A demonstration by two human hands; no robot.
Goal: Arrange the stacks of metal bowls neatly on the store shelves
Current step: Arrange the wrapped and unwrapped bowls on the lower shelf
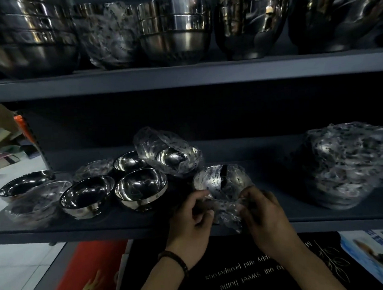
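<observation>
Wrapped bowl (221,180), shelf (101,223) front edge: my left hand (191,213) and right hand (261,212) both pinch its plastic (226,209). Next, I reckon: stack with loose bowls (141,187).

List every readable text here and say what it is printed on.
"our sweet home": upside down on the black mat under the shelf.
"and prosperous": same mat.
Print on the plastic wrap, blue poster and red sheet: too blurred to read.
</observation>
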